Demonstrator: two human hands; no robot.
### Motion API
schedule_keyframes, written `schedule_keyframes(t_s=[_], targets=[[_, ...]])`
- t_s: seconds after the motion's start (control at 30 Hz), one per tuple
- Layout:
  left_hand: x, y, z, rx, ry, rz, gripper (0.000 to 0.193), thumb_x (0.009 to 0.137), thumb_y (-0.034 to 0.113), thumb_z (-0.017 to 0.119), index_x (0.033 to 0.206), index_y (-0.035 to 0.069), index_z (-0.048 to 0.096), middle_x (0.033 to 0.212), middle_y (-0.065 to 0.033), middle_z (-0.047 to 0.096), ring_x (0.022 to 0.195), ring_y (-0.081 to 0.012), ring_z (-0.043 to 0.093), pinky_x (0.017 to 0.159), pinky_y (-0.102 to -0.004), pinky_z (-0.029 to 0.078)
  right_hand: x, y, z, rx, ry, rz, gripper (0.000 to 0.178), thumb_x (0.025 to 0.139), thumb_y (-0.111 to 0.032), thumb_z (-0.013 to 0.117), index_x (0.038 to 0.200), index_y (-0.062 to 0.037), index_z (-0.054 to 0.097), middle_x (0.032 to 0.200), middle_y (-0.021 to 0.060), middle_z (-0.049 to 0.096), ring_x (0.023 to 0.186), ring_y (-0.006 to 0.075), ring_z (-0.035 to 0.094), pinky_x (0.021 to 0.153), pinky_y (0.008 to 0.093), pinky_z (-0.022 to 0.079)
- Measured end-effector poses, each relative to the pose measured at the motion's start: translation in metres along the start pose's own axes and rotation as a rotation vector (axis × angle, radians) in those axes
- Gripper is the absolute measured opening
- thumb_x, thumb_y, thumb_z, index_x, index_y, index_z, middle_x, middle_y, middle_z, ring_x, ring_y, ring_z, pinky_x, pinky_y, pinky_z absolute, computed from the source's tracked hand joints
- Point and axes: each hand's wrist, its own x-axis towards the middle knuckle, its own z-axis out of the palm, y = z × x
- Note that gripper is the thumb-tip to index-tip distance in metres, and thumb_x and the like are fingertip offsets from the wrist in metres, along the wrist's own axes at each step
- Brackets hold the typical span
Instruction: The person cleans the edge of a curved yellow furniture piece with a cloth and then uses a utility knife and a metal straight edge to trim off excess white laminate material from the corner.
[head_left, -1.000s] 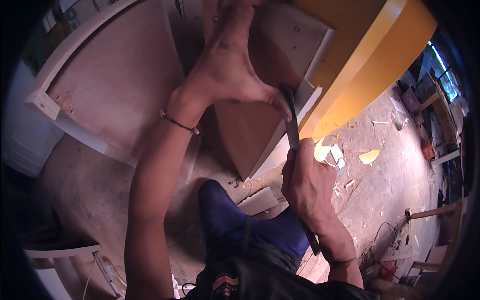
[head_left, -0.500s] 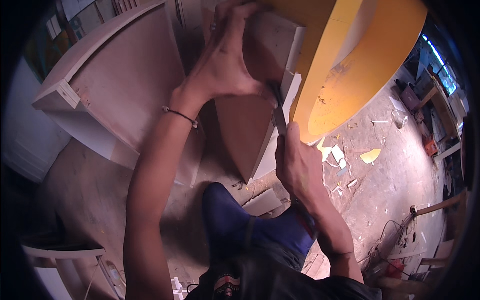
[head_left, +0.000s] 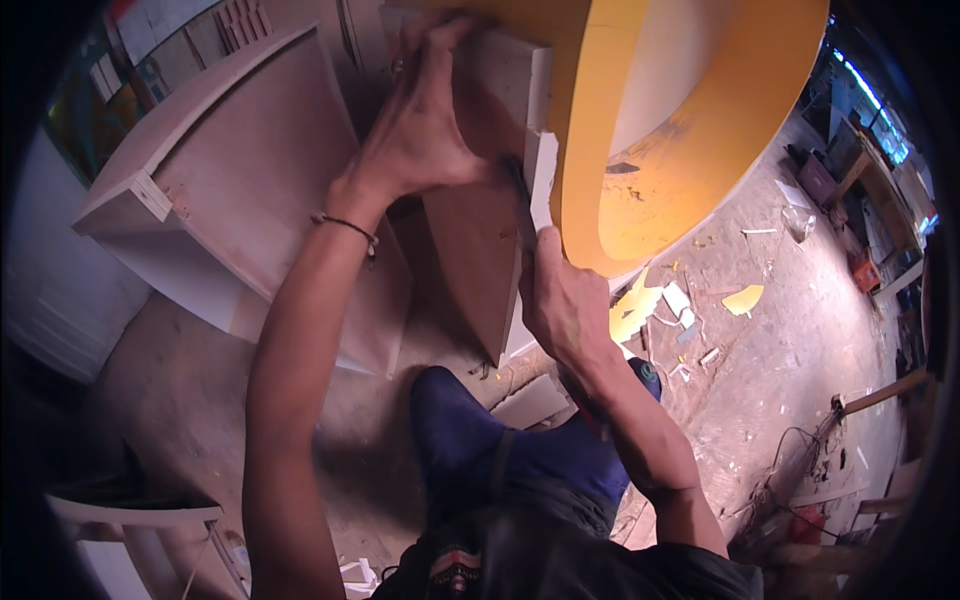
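Clamped the fingers of the right hand [head_left: 568, 305] around the lower part of a dark bar [head_left: 524, 210], with the thumb pointing up toward the white strip [head_left: 541, 180]. Spread the left hand [head_left: 420, 150] wide, thumb well apart from the fingers and close to the bar's upper end; could not tell through the blur whether touching it, nor how firmly gripping at the upper part of the box [head_left: 470, 265]. Set the bar between both hands, steeply aslant, just beside the left of the ragged strip, at the right side of the box. For good control, seemed best to lay the bar's face true to the edge, without rocking; to share light, even pressure between both hands; to keep the left thumb clear of the ragged side; and to brace the box against shifting. Seemed wise, too, to guard the yellow panel [head_left: 583, 150], curved and close at the strip's right, from any slip. Farther out, showed a band [head_left: 345, 226] on the left wrist, a second box [head_left: 250, 150] at the left, blue trousers [head_left: 465, 430] below and, on the floor [head_left: 790, 370], a pale board [head_left: 530, 402] near the knees and a yellow scrap [head_left: 742, 299] to the right.
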Motion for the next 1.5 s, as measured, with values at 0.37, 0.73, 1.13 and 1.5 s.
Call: schedule_keyframes(t_s=[0.37, 0.73, 1.13, 1.5], targets=[[0.002, 0.002, 0.01, 0.096, 0.033, 0.168, 0.161, 0.037, 0.031, 0.104, 0.163, 0.003, 0.008, 0.164, -0.026, 0.018, 0.155, -0.0457, 0.017, 0.128, -0.0506, 0.025, -0.017, 0.007, 0.017, 0.021, -0.25, 0.177, 0.016, 0.094, -0.009, 0.055, 0.103, -0.0051, 0.042, 0.068, 0.0173, 0.065, 0.056, 0.0426, 0.065, 0.05, 0.054, 0.047], [-0.037, 0.023, 0.022, 0.078, -0.031, 0.026, 0.173, 0.032, 0.048, 0.104, 0.166, 0.002, 0.006, 0.17, -0.0308, 0.008, 0.157, -0.0517, 0.01, 0.128, -0.058, 0.024, -0.049, 0.009, 0.014, 0.003, -0.339, 0.175, 0.016, 0.096, -0.01, 0.055, 0.103, -0.0054, 0.042, 0.069, 0.0179, 0.065, 0.058, 0.0429, 0.065, 0.051, 0.0537, 0.048], [-0.077, 0.03, 0.039, 0.041, -0.037, -0.047, 0.167, 0.039, 0.04, 0.105, 0.166, 0.003, 0.002, 0.17, -0.0318, 0.002, 0.157, -0.0544, 0.009, 0.126, -0.0568, 0.033, -0.069, 0.017, 0.022, -0.009, -0.402, 0.204, 0.017, 0.096, -0.014, 0.054, 0.104, -0.0057, 0.042, 0.078, 0.0184, 0.068, 0.061, 0.0443, 0.066, 0.052, 0.0554, 0.048], [-0.083, 0.035, 0.041, 0.073, 0.009, -0.167, 0.16, 0.042, 0.04, 0.104, 0.166, 0.001, 0.01, 0.17, -0.0312, 0.008, 0.158, -0.0499, 0.012, 0.126, -0.0538, 0.031, -0.075, 0.023, 0.043, -0.001, -0.293, 0.156, 0.014, 0.098, -0.012, 0.052, 0.104, -0.0048, 0.042, 0.076, 0.0182, 0.068, 0.062, 0.0444, 0.067, 0.054, 0.0551, 0.05]])
